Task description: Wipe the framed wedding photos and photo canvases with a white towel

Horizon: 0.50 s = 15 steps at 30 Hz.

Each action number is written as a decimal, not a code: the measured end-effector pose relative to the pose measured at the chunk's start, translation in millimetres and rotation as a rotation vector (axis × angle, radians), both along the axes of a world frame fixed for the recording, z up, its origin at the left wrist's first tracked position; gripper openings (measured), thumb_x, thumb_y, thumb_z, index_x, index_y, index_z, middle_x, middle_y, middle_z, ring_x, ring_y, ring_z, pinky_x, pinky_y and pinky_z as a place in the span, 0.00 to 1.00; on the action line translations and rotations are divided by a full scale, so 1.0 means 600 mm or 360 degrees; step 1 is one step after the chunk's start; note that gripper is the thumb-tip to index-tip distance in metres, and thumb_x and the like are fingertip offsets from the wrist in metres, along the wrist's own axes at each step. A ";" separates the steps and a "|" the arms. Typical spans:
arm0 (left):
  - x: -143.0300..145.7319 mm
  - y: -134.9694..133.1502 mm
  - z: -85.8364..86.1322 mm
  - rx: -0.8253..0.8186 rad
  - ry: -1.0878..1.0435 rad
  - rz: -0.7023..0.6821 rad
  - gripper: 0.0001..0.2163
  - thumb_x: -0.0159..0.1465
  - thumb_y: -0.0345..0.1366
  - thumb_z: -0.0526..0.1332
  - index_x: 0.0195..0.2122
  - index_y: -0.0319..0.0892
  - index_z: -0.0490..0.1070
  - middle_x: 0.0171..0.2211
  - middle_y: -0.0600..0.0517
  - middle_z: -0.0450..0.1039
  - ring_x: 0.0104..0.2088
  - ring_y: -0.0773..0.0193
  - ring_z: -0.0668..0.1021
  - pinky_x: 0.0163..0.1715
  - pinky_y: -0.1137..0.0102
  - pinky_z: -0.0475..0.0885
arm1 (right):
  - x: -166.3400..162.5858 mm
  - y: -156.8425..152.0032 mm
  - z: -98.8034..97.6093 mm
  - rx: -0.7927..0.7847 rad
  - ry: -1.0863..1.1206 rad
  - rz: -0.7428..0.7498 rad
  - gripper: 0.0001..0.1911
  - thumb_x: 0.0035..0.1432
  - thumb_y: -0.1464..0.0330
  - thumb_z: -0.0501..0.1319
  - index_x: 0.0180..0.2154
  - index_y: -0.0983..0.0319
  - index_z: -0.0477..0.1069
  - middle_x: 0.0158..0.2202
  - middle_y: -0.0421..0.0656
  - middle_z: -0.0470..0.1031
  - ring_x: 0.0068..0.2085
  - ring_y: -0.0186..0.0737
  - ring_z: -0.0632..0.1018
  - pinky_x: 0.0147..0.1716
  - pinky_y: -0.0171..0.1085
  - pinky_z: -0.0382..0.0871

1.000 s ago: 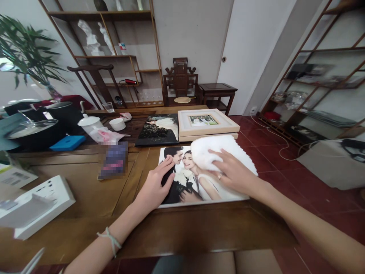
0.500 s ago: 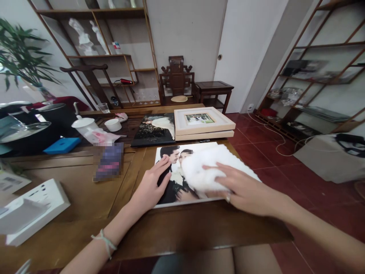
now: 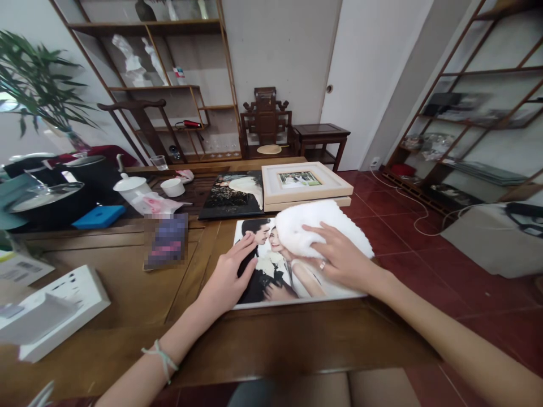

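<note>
A large photo print (image 3: 275, 277) lies flat on the wooden desk (image 3: 127, 282), near its front right corner. The left hand (image 3: 231, 277) rests on the print's left edge, palm down with fingers spread and flat; its grip is released and holds nothing, only pressing the print. A pale band sits on that wrist. The right hand (image 3: 339, 257) lies on a fluffy white cloth (image 3: 314, 229), which covers the print's upper right part. The fingers are stretched over the cloth and press it onto the print rather than clenching around it, so this grip is released too; a ring shows on one finger.

Just behind the print lie a dark photo panel (image 3: 233, 195) and, to its right, a pale framed picture (image 3: 303, 181) stacked on another frame. Further left on the desk stand a white cup (image 3: 173, 186), a white lidded pot (image 3: 131, 189), a blue box (image 3: 99, 215) and dark pans (image 3: 51, 192). A white box (image 3: 55, 308) sits near the desk's left front edge. A plant (image 3: 38, 90), shelves (image 3: 169, 85) and a carved chair (image 3: 266, 121) stand along the back wall, over a red tiled floor (image 3: 424, 260).
</note>
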<state>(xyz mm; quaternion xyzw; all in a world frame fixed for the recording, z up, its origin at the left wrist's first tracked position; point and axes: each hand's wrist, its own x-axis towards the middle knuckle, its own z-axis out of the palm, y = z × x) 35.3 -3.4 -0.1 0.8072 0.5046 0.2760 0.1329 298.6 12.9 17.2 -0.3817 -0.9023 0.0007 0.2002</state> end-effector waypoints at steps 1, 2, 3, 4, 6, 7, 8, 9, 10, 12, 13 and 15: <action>0.000 0.000 -0.001 -0.0005 -0.0003 0.0013 0.20 0.65 0.40 0.50 0.55 0.38 0.65 0.60 0.44 0.60 0.61 0.57 0.61 0.60 0.57 0.57 | -0.002 -0.022 0.003 -0.0041 -0.0010 0.0002 0.10 0.52 0.75 0.56 0.35 0.66 0.74 0.56 0.58 0.65 0.59 0.53 0.63 0.59 0.55 0.51; 0.001 0.000 -0.001 -0.0011 -0.0004 0.0026 0.20 0.65 0.40 0.50 0.55 0.38 0.65 0.60 0.44 0.60 0.61 0.56 0.61 0.60 0.56 0.57 | -0.004 -0.045 0.007 -0.0097 -0.0020 0.0007 0.10 0.50 0.76 0.56 0.34 0.65 0.74 0.56 0.58 0.66 0.59 0.52 0.63 0.59 0.55 0.50; 0.001 0.000 -0.002 -0.0017 -0.0006 0.0036 0.19 0.65 0.40 0.50 0.55 0.39 0.65 0.60 0.44 0.60 0.61 0.56 0.61 0.59 0.55 0.58 | -0.005 -0.068 0.014 -0.0155 -0.0026 0.0021 0.10 0.49 0.76 0.56 0.33 0.64 0.74 0.55 0.56 0.67 0.60 0.52 0.62 0.59 0.56 0.50; 0.002 -0.001 -0.002 -0.0026 -0.0007 0.0041 0.19 0.65 0.40 0.50 0.55 0.39 0.65 0.60 0.44 0.60 0.61 0.56 0.61 0.59 0.55 0.58 | -0.006 -0.090 0.023 -0.0215 -0.0031 0.0040 0.11 0.48 0.77 0.56 0.33 0.63 0.74 0.55 0.54 0.68 0.60 0.52 0.61 0.59 0.57 0.50; 0.003 -0.001 -0.001 -0.0040 -0.0014 0.0040 0.20 0.65 0.40 0.50 0.55 0.39 0.65 0.60 0.44 0.60 0.61 0.56 0.61 0.60 0.55 0.57 | -0.006 -0.127 0.041 -0.0347 -0.0055 0.0109 0.13 0.47 0.78 0.56 0.34 0.60 0.74 0.55 0.49 0.69 0.60 0.51 0.61 0.59 0.57 0.51; 0.003 -0.001 0.000 -0.0045 -0.0019 0.0035 0.20 0.65 0.40 0.50 0.55 0.38 0.65 0.60 0.44 0.59 0.61 0.56 0.61 0.60 0.56 0.57 | -0.006 -0.140 0.050 -0.0409 -0.0069 0.0148 0.14 0.47 0.78 0.56 0.33 0.58 0.74 0.55 0.47 0.69 0.60 0.50 0.62 0.58 0.57 0.52; 0.003 -0.002 0.001 -0.0047 -0.0024 0.0033 0.20 0.65 0.40 0.50 0.55 0.37 0.65 0.60 0.43 0.59 0.61 0.57 0.61 0.60 0.56 0.57 | -0.004 -0.149 0.057 -0.0464 -0.0085 0.0184 0.15 0.47 0.78 0.56 0.33 0.57 0.74 0.55 0.45 0.69 0.60 0.49 0.63 0.58 0.56 0.53; 0.003 -0.002 0.002 -0.0049 -0.0026 0.0032 0.20 0.65 0.40 0.50 0.55 0.37 0.65 0.60 0.43 0.59 0.61 0.57 0.60 0.60 0.57 0.56 | -0.003 -0.153 0.062 -0.0506 -0.0096 0.0211 0.15 0.47 0.78 0.56 0.33 0.56 0.74 0.54 0.44 0.69 0.59 0.48 0.63 0.58 0.54 0.54; 0.003 -0.002 0.003 -0.0051 -0.0024 0.0032 0.20 0.65 0.40 0.50 0.55 0.37 0.65 0.60 0.43 0.59 0.62 0.57 0.60 0.60 0.57 0.56 | -0.001 -0.153 0.065 -0.0529 -0.0096 0.0230 0.15 0.47 0.78 0.57 0.34 0.55 0.74 0.53 0.43 0.70 0.59 0.47 0.64 0.58 0.53 0.55; 0.002 -0.003 0.003 -0.0060 -0.0001 0.0031 0.20 0.65 0.40 0.50 0.56 0.39 0.64 0.61 0.44 0.59 0.62 0.57 0.60 0.60 0.55 0.57 | 0.002 -0.140 0.064 -0.0525 -0.0076 0.0237 0.13 0.49 0.77 0.58 0.35 0.56 0.75 0.52 0.45 0.71 0.58 0.47 0.64 0.58 0.52 0.55; 0.002 -0.003 0.003 -0.0065 0.0015 0.0031 0.20 0.65 0.40 0.50 0.56 0.39 0.64 0.61 0.44 0.58 0.62 0.57 0.60 0.59 0.55 0.57 | 0.004 -0.129 0.060 -0.0504 -0.0059 0.0229 0.12 0.51 0.75 0.58 0.36 0.56 0.75 0.52 0.46 0.71 0.58 0.48 0.64 0.58 0.52 0.55; 0.001 -0.003 0.001 -0.0057 0.0037 0.0027 0.20 0.65 0.40 0.50 0.57 0.40 0.63 0.61 0.45 0.59 0.62 0.56 0.60 0.59 0.54 0.57 | 0.005 -0.100 0.049 -0.0427 -0.0032 0.0198 0.08 0.55 0.72 0.57 0.36 0.59 0.75 0.54 0.49 0.69 0.58 0.49 0.64 0.58 0.52 0.55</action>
